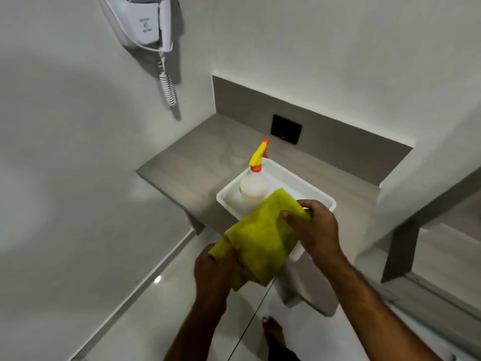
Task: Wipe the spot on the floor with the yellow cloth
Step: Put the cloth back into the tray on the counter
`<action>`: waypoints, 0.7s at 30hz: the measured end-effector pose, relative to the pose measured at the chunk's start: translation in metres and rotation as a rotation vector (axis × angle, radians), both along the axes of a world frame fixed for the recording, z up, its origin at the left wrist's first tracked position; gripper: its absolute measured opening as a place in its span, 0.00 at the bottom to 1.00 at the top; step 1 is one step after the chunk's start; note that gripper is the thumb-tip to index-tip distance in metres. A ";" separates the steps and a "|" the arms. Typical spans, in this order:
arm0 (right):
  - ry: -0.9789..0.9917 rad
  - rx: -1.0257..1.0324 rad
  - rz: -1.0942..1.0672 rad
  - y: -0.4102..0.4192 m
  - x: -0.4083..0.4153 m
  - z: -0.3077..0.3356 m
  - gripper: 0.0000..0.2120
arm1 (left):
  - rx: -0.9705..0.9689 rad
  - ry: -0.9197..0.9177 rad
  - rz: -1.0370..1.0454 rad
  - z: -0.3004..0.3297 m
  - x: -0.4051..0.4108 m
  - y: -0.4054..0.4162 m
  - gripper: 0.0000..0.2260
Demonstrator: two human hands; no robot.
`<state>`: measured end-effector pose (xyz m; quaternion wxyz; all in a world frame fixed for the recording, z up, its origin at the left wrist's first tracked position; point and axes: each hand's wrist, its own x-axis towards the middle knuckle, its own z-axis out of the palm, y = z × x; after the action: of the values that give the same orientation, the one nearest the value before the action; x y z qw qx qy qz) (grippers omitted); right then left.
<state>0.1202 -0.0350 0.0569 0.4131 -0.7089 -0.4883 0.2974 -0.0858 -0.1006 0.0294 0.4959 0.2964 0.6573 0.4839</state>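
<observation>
A: Yellow cloth (260,241) held up between both hands, above the front edge of the white tray (322,200) on the grey surface (192,162).

B: Grips?

A: Left hand (213,269) clasps its lower corner; right hand (315,230) pinches the top edge.

We see plain white walls (312,43) around us, a wall-mounted hair dryer (145,24) with coiled cord up left, a grey wood-look shelf (197,157) with a black wall plate (286,129) on its backsplash, glossy pale floor tiles (161,303) gleaming below.
</observation>
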 end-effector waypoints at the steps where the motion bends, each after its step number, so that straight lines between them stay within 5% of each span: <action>1: -0.010 -0.022 -0.011 0.014 0.012 -0.001 0.14 | 0.007 0.054 -0.026 0.003 0.012 0.012 0.13; 7: -0.177 -0.184 0.030 0.072 0.057 -0.024 0.12 | -0.088 0.284 -0.188 0.000 0.078 0.094 0.07; 13: -0.394 -0.255 0.140 0.107 0.074 -0.060 0.14 | -0.254 0.315 -0.203 -0.025 0.109 0.132 0.13; 16: -0.500 -0.257 0.200 0.117 0.074 -0.071 0.12 | -0.361 0.298 -0.203 -0.033 0.120 0.144 0.07; 21: -0.759 -0.243 0.419 0.115 0.079 -0.092 0.15 | -0.386 0.686 -0.223 -0.037 0.125 0.146 0.03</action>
<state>0.1990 0.0795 -0.0350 0.0496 -0.6970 -0.6997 0.1488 0.0391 0.0449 -0.0081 0.3440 0.4115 0.8272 0.1677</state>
